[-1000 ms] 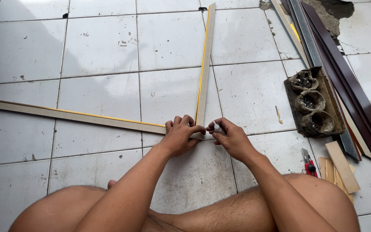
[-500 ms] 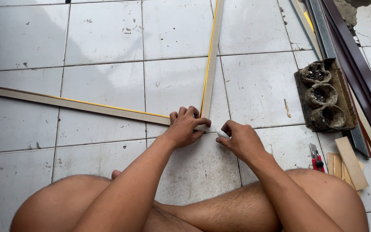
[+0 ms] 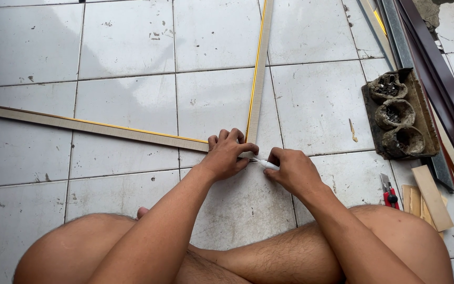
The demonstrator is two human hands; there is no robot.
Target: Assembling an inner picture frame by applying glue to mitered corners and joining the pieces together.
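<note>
Since a moment ago my right hand point(image 3: 292, 171) has drawn slightly back from the corner, and a small white tube point(image 3: 265, 163) now shows between its fingertips, its tip aimed at the joint. My left hand point(image 3: 227, 152) has stayed put, pressed flat with fingers curled over the spot where the two trim strips meet.

One strip, the long beige moulding point(image 3: 90, 126) with a thin yellow edge, runs from the far left across the tiles and ends under my left fingers. The other strip point(image 3: 260, 68) comes down from the top of the view, nearly upright, and meets the first one at the corner beneath that same hand. So the joint lies under my left palm and just beside the tube's tip, with my right hand a little to its right.

My right fingers are pinched closed around the white tube; my left hand holds nothing but bears down on the strips.

Off to the right sits a dark tray with three crusted bowls point(image 3: 399, 114), well apart from my hands. Nearer my right knee lies a red utility knife point(image 3: 388, 190) beside some short wood offcuts point(image 3: 431, 197). I sit cross-legged on the white tiled floor point(image 3: 127, 37).
</note>
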